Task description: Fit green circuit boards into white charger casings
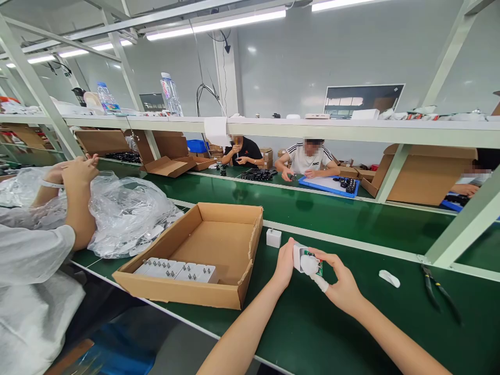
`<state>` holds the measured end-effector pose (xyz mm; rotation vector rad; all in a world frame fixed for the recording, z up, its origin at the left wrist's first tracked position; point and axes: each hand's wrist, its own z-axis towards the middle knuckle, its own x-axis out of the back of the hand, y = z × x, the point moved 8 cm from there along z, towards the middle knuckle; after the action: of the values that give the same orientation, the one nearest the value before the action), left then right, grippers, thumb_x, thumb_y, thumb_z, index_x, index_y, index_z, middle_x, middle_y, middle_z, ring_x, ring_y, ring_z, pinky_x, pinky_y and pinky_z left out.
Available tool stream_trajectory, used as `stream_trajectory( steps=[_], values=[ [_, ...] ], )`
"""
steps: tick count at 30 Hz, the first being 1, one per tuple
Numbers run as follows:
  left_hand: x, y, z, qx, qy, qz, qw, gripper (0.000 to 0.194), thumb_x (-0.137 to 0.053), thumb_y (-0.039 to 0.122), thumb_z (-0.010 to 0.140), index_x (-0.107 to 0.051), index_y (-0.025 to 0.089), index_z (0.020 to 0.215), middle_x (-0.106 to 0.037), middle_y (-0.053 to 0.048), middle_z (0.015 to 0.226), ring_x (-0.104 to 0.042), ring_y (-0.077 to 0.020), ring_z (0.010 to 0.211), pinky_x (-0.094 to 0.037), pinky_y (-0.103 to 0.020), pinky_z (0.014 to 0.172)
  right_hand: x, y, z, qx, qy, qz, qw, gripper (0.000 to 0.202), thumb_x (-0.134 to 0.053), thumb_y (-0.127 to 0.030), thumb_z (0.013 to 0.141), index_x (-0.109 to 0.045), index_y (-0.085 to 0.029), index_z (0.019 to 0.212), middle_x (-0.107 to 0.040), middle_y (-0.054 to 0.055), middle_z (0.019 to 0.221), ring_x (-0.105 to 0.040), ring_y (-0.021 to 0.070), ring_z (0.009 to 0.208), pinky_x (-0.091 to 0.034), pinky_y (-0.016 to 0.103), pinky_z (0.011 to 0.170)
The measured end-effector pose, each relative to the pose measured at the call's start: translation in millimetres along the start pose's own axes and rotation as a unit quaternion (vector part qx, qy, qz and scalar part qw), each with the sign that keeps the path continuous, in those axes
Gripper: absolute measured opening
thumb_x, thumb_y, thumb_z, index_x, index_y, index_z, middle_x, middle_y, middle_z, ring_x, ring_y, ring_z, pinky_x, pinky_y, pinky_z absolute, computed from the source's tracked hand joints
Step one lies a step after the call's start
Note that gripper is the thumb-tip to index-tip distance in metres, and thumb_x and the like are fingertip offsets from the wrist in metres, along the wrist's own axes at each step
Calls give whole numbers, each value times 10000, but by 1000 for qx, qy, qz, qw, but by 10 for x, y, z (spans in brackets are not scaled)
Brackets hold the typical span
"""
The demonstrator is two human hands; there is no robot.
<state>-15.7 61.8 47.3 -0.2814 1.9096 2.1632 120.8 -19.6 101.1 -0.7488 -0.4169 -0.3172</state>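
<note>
My left hand (284,263) grips a white plastic housing (297,257) above the green bench. Against the open side of that housing, my right hand (339,281) holds a green circuit board (320,266) between thumb and fingers; the thumb has a white covering. A round white part (309,264) sits at the front of the board. Just behind my left hand stands a white adapter (274,237) with prongs on top. Several similar white adapters (175,270) lie in rows in the near part of a cardboard box (187,297) to the left.
Pliers (432,289) and a white curved piece (389,278) lie on the bench (375,328) at right. Clear plastic bags (128,208) and a co-worker's arms (80,203) are at left. Across the bench, other people handle small black parts. A shelf (273,127) spans overhead.
</note>
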Motion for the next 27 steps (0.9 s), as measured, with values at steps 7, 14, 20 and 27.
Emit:
stream_trajectory(
  steps=[7,14,20,27],
  values=[
    [-12,24,-11,-6,-2,3,1000,634,-495,781,785,-562,163,662,-497,4,627,-421,-137,641,-333,-254,625,-12,28,-18,-7,1,-19,1000,346,-612,-236,901,-511,-287,1227,-622,78,1346,-602,244,1235,-565,433,980],
    [-28,35,-27,-9,-10,2,1000,630,-508,779,782,-554,163,654,-478,10,615,-405,-127,616,-321,-252,606,-43,69,-31,-29,-9,-10,999,342,-602,-237,893,-536,-290,1224,-597,61,1381,-581,249,1256,-553,437,1004],
    [-26,36,-21,-10,-4,1,1000,635,-519,780,775,-555,161,637,-476,12,597,-400,-123,605,-318,-249,598,-51,90,-38,-30,-12,-13,999,378,-591,-243,912,-486,-303,1271,-580,62,1401,-574,235,1268,-551,441,1007],
    [-21,23,-19,-9,-4,3,1000,645,-517,790,768,-561,159,643,-474,12,600,-398,-125,610,-311,-252,604,-65,108,-53,-28,-20,-17,999,420,-587,-223,907,-466,-304,1301,-572,61,1409,-568,234,1275,-536,444,1027]
  ],
)
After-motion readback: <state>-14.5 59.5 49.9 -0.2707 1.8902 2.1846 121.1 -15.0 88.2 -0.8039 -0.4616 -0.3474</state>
